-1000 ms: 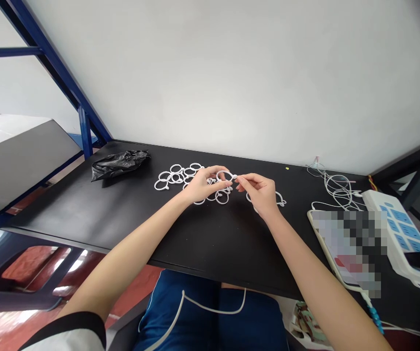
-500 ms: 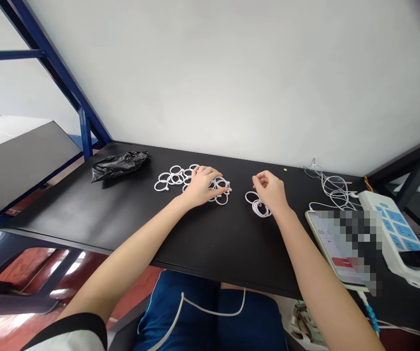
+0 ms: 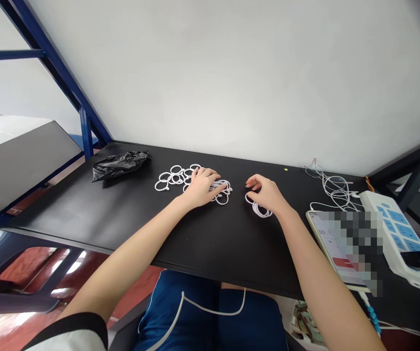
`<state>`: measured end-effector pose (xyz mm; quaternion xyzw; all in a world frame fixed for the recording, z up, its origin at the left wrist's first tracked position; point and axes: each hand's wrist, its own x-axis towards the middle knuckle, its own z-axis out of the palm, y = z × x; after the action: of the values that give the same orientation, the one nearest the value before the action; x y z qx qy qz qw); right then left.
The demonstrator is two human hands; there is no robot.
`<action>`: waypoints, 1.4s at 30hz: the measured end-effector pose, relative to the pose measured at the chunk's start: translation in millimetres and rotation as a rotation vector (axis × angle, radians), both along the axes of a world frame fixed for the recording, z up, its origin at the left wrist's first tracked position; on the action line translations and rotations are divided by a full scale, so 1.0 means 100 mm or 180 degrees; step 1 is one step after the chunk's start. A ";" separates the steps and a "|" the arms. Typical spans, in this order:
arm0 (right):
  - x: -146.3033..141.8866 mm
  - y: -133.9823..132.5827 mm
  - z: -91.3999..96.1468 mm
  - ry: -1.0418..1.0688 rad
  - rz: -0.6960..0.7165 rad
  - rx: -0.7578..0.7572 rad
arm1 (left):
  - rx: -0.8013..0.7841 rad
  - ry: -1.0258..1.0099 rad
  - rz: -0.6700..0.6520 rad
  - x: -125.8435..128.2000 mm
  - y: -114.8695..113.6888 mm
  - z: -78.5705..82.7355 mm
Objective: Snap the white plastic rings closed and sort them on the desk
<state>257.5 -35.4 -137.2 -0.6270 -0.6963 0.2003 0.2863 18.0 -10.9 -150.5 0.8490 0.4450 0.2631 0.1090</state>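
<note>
Several white rings with small knobs, like curtain rings, lie in a loose heap on the black table. My left hand rests over the right part of that heap, fingers apart, and hides some of the rings. To the right is a smaller group of white rings, partly overlapping. Just above this group hovers my right hand, thumb and fingers apart, and I see nothing between them. The hand covers part of the group's upper ring.
A crumpled black plastic bag lies at the table's left. On the right are a phone with a partly blurred screen, tangled white cables and a white power strip. A pale wall rises behind the table.
My right hand's thumb and fingers have spread from a pinch, and the hand has shifted slightly left. My left hand stays over the heap with hardly any movement.
</note>
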 end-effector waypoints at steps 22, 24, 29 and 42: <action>-0.16 -0.05 0.06 0.0727 0.0087 0.1407 | 0.0035 -0.0130 -0.0355 0.02 -0.03 0.04; -0.19 -0.06 0.06 0.0869 0.0110 0.1491 | 0.0157 -0.0212 -0.0485 0.03 -0.07 0.08; -0.30 -0.11 0.04 0.1067 0.0370 0.1293 | 0.0531 -0.0119 -0.0998 0.07 -0.14 0.13; -0.38 -0.16 0.03 0.1231 0.0513 0.0945 | 0.0444 -0.0390 -0.1050 0.04 -0.14 0.17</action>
<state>219.8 -51.8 -134.6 -0.4707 -0.6981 0.2342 0.4861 22.1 -24.5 -133.5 0.8984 0.2729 0.3232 0.1185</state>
